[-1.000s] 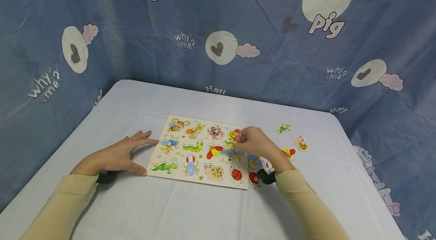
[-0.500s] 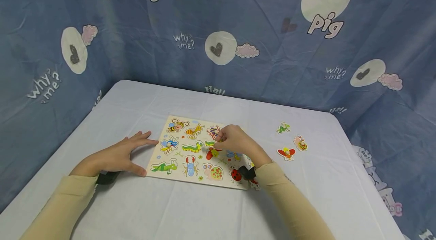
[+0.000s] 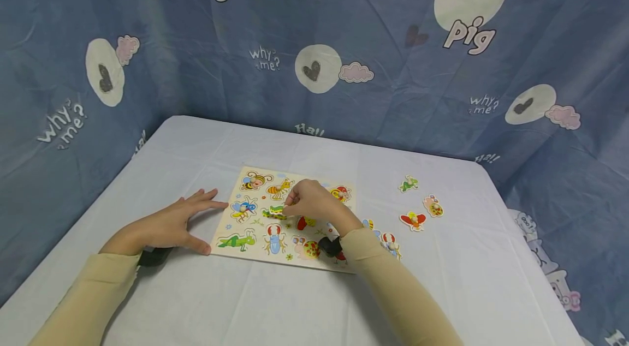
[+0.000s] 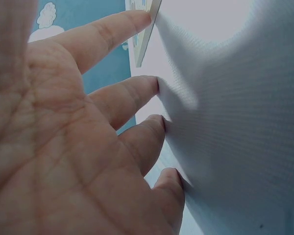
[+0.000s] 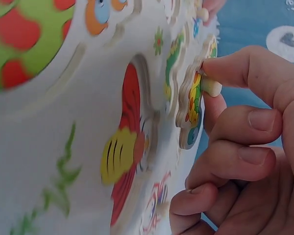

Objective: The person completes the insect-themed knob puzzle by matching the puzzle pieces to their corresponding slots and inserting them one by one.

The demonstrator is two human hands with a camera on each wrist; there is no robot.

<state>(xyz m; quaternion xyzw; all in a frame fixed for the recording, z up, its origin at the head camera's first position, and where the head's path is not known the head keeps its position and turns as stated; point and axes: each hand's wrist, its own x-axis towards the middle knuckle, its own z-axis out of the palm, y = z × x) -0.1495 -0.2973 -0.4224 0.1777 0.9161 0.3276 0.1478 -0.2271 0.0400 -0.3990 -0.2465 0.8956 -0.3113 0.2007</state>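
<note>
A wooden insect puzzle board [image 3: 253, 255] lies flat on the table. My right hand [image 3: 316, 204] pinches a caterpillar puzzle piece [image 5: 192, 110] by its round wooden knob [image 5: 212, 87]. In the head view that piece is over the green caterpillar picture in the board's middle row. From the right wrist view, the piece stands apart from the board's surface. My left hand [image 3: 174, 223] lies with spread fingers at the board's left side, index fingertip and thumb touching its edge. Several of its fingertips rest on the cloth in the left wrist view. A bee piece [image 3: 254, 181] sits at the board's top left.
Loose pieces lie right of the board: a green insect [image 3: 409, 184], a snail [image 3: 433, 207], a red-winged bug [image 3: 413, 220] and a stag beetle [image 3: 391, 245]. My right forearm partly covers others. White cloth [image 3: 275, 308] covers the table; a blue printed curtain [image 3: 393, 117] hangs behind.
My right hand has moved left across the board with the caterpillar piece, from the right column to the middle row's caterpillar picture. The left hand stays at the board's edge.
</note>
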